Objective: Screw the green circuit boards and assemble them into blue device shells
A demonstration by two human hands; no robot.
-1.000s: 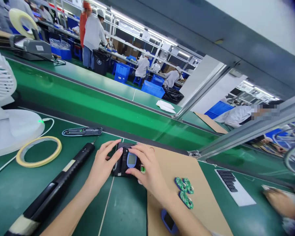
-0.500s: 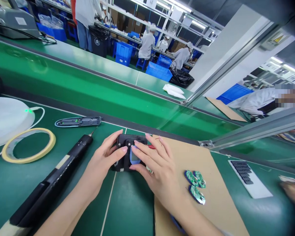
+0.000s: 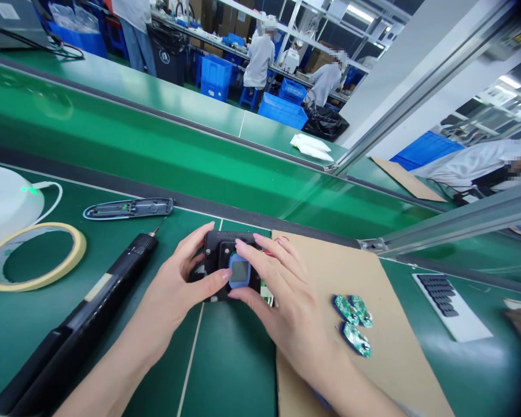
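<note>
A black block-like fixture (image 3: 213, 248) with screws on its face sits at the middle of the bench. Set in it is a small blue-framed module with a grey screen (image 3: 239, 272). My left hand (image 3: 178, 281) grips the fixture's left side, fingers behind it and thumb tip at the blue frame's left edge. Arched over the right side is my right hand (image 3: 290, 295), its fingertips along the top and its thumb at the lower edge near the module. Part of a green circuit board (image 3: 265, 291) and a red wire show beneath the right fingers.
Left lie an electric screwdriver (image 3: 87, 315), a tape roll (image 3: 76, 255), an opened grey casing (image 3: 128, 208) and a white rounded device (image 3: 8, 202). Right, a cardboard sheet (image 3: 399, 347) bears several circuit boards (image 3: 353, 339); beyond is a white tray of black pieces (image 3: 464, 321). A metal-framed partition (image 3: 373, 246) stands behind.
My right fingers have lifted off the module's screen, which now shows fully. My left thumb has shifted slightly toward the blue frame. The view has moved a little.
</note>
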